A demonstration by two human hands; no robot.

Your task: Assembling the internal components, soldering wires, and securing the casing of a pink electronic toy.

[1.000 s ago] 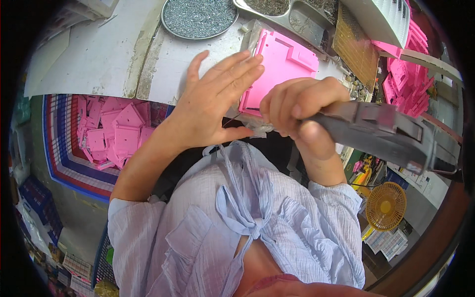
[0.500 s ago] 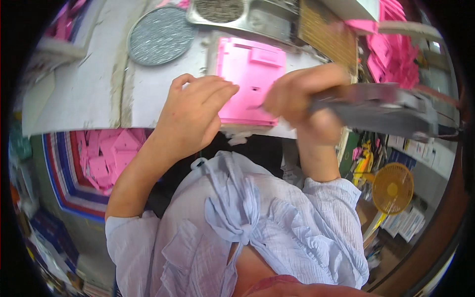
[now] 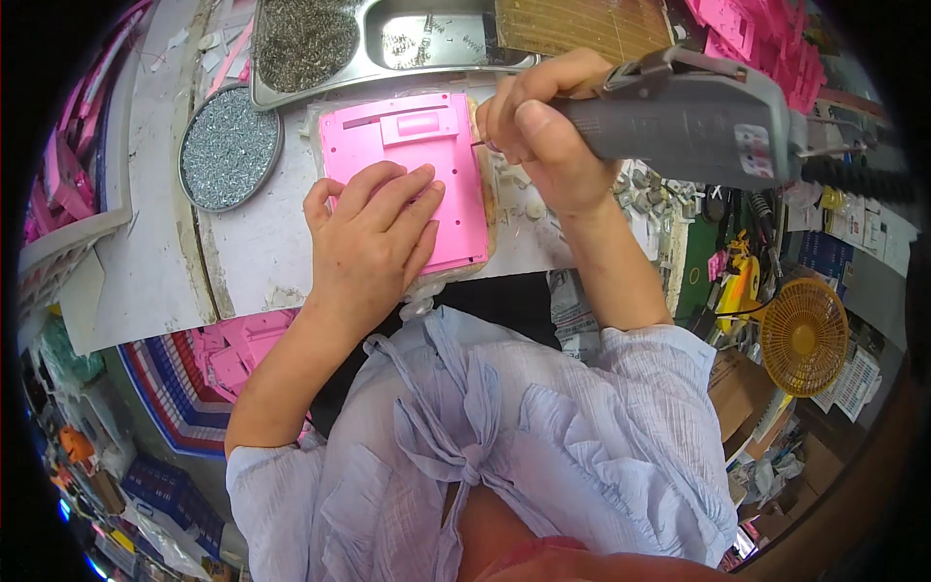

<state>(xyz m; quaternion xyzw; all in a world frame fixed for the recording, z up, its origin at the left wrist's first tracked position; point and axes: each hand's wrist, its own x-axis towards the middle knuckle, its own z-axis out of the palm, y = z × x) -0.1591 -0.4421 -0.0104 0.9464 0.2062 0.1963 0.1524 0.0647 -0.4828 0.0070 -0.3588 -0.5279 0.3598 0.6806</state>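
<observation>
A pink plastic housing panel with a raised rectangular part and small holes lies on a block on the table. My left hand rests flat on its left part, fingers stretched out and somewhat spread. Around the front of a grey electric screwdriver my right hand is closed. The tool lies nearly level, with its thin bit pointing left at the panel's upper right edge. Whether the bit touches a screw there cannot be made out.
A round dish of small screws stands left of the panel. Beyond are a metal tray with springs and a brown board. Pink parts fill a striped bin at lower left. A yellow fan stands at right.
The view has shifted, moving the panel left in the picture. My right hand and screwdriver went from over the panel to its upper right edge. My left hand now lies further over the panel.
</observation>
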